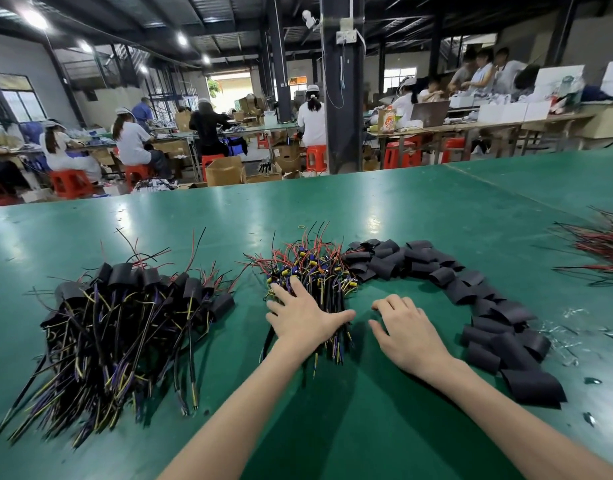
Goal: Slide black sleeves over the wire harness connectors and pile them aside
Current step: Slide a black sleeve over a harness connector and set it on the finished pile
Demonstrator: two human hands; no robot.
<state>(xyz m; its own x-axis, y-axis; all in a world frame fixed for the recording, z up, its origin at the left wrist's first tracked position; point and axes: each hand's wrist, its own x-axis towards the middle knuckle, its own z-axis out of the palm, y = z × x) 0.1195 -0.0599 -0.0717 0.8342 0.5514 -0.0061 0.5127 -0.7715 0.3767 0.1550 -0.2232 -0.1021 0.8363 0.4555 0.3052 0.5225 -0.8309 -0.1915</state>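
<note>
The left hand [306, 315] lies flat, fingers spread, pressing on the bare harnesses [315, 268] mid-tabletop [367, 209]. The right hand [407, 329] rests just beside them on the green surface, fingers loosely bent, apparently holding nothing. Sleeves [471, 289] arc round its right side. The sleeved pile [125, 306] sits toward the left edge. Open green runs behind all three to the far edge.
</note>
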